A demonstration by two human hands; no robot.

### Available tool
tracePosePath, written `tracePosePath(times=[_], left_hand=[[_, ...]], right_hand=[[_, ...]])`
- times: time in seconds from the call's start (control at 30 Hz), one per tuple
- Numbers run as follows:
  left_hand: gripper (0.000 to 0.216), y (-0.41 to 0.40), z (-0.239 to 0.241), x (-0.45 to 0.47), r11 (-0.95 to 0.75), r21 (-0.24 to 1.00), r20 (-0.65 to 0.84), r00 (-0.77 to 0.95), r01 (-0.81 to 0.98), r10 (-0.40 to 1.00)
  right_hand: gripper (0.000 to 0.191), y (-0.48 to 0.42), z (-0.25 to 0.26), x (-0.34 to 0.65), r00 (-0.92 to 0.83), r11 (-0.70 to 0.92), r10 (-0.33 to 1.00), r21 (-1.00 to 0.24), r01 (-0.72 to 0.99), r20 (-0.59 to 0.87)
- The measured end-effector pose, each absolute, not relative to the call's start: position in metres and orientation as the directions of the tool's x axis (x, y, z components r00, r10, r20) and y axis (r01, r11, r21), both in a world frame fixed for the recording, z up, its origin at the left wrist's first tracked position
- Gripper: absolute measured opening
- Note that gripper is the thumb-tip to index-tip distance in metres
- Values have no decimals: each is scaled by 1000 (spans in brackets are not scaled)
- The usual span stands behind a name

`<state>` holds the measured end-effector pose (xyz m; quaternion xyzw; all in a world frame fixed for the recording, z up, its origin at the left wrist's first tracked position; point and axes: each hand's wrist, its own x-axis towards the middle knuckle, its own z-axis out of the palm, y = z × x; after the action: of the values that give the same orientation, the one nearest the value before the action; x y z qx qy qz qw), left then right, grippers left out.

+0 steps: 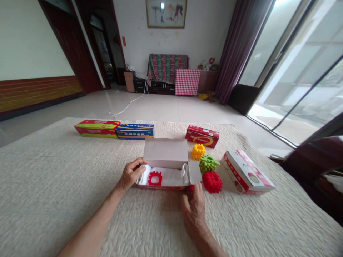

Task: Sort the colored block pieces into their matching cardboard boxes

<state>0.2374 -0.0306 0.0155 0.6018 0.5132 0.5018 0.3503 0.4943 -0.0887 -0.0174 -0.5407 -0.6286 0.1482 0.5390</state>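
Observation:
An open cardboard box (166, 154) lies in the middle of a cloth-covered table, its lid folded back. Inside rest a red toothed plastic ring (154, 178) and white plastic pieces. My left hand (131, 174) grips the box's left end, fingers curled over the edge beside a white piece. My right hand (193, 205) is at the box's near right corner, fingers bent against it, with something red just showing under the fingertips. Right of the box stand three knobbly plastic blocks: yellow (198, 151), green (208, 164) and red (212, 181).
A red and white box (246, 172) lies at the right. A red box (202, 136) sits behind the blocks. A red-green box (97, 128) and a blue box (135, 131) lie at the table's far left. A dark chair (316, 157) stands to the right.

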Motion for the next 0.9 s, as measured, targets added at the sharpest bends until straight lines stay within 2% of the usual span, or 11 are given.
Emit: tracePosePath(times=[0.1,0.37,0.53,0.67,0.77,0.9], left_hand=[[22,-28,14,239,-209,949,225,-40,236,974],[30,-18,11,241,-147,978,161,-86,148,983],[39,-17,11,244,-161,977,177,-109,141,978],[41,-13,9,245,-204,968,225,-147,149,963],[42,-14,9,245,-250,958,277,-237,140,931],[41,-24,12,242,-327,918,382,-275,225,882]], right_hand=[[25,-89,-17,495,166,360,843,-765,534,512],[32,-89,-18,497,155,350,847,-754,556,508],[17,-85,-20,496,205,337,828,-755,563,522],[16,-81,-22,496,206,345,820,-749,566,534],[20,-82,-22,497,209,355,807,-736,576,553],[39,-84,-27,499,217,385,759,-691,612,614]])
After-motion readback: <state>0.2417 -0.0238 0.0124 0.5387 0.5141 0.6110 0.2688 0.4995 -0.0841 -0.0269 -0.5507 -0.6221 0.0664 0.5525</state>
